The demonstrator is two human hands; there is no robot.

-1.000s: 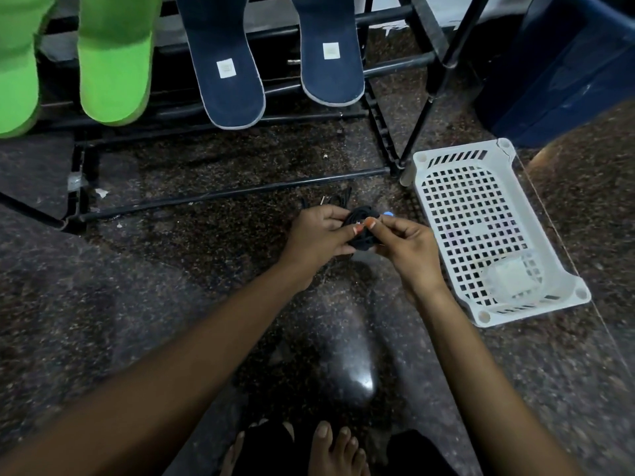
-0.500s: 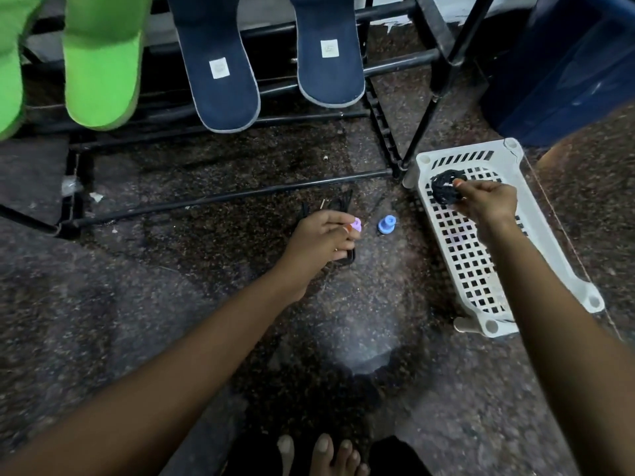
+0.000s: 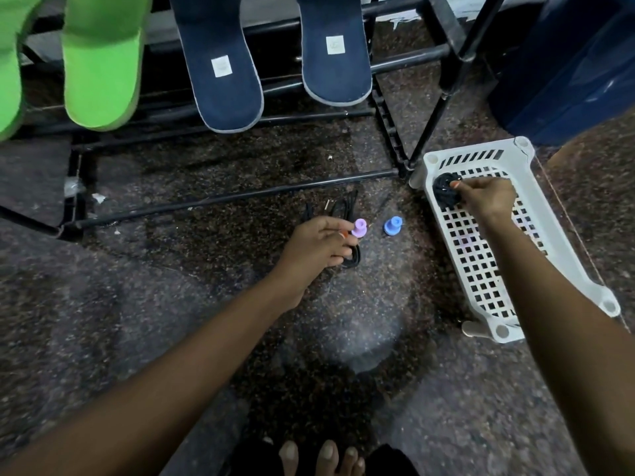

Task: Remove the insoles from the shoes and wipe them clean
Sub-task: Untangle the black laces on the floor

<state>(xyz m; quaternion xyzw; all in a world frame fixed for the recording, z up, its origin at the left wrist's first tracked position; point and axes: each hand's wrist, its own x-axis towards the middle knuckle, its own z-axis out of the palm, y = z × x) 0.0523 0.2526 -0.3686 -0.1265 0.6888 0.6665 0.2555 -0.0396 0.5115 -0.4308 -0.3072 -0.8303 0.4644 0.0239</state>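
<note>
Right hand (image 3: 488,197) pinches a black coil (image 3: 445,192) just inside the basket's (image 3: 474,153) far corner. Left hand (image 3: 316,245) pinches a purple peg (image 3: 359,228) on the floor (image 3: 171,304), with a blue peg (image 3: 392,225) just beside it. Green insoles (image 3: 103,63) and navy insoles (image 3: 223,70) overhang the rack (image 3: 240,197) rails. Open floor lies between the arms.

I'm seeing a white basket (image 3: 481,269) lying at frame right, a black coil (image 3: 445,193) at its upper end. A purple peg (image 3: 359,228) and a blue peg (image 3: 392,225) are sitting mid-frame.
</note>
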